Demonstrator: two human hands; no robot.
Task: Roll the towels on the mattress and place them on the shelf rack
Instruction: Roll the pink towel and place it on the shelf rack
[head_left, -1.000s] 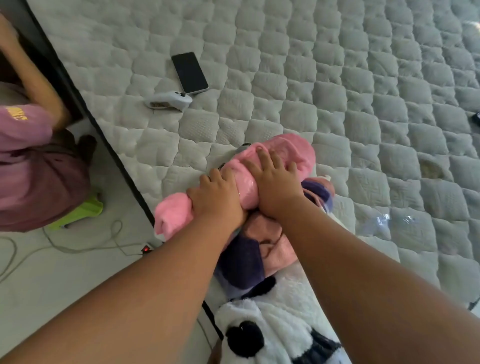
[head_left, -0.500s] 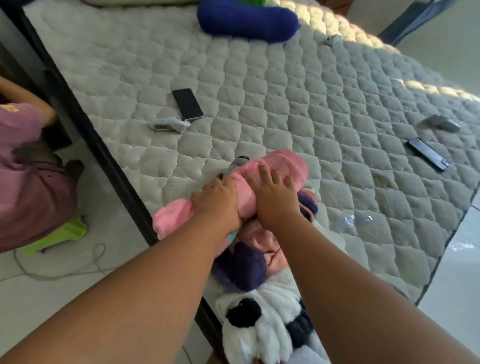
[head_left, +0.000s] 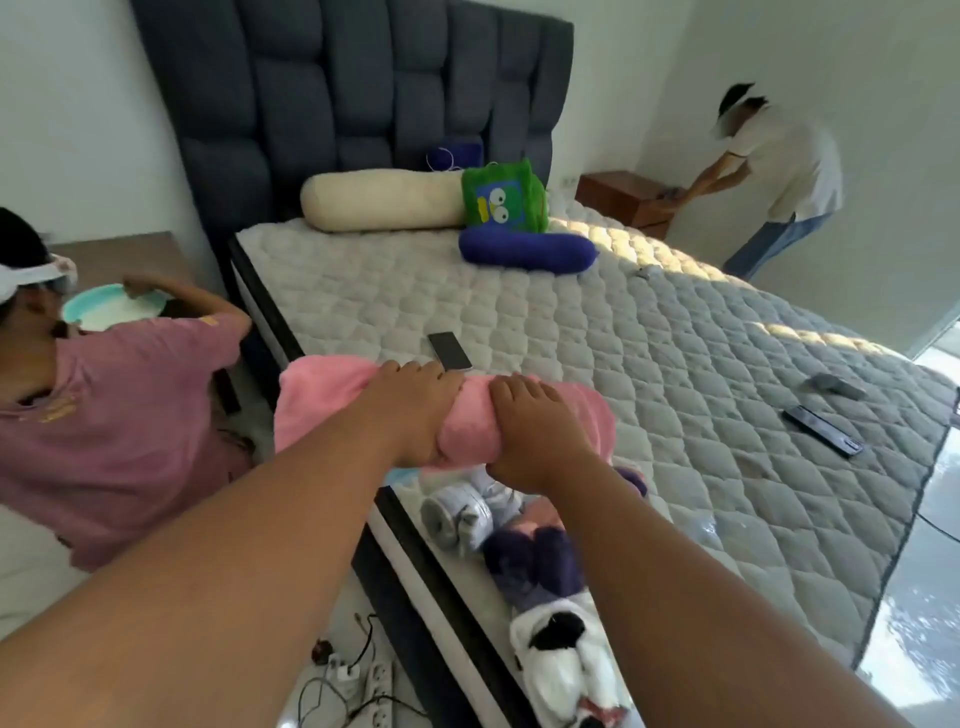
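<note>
My left hand (head_left: 415, 410) and right hand (head_left: 530, 431) clamp the rolled pink towel (head_left: 467, 421) above the mattress (head_left: 571, 338); next, I judge, carrying it to the unseen shelf.

Phone (head_left: 450, 351) partly behind left hand (head_left: 415, 410).

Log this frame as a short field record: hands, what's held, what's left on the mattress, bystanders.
left hand: gripping the rolled pink towel
right hand: gripping the same roll
roll position: lifted above the near mattress edge
still on mattress: grey-white rolled towel, purple towel, panda-pattern towel
other items: phone, two bolsters, green plush
bystanders: two, each busy at a bedside table
shelf rack: not in view
</note>
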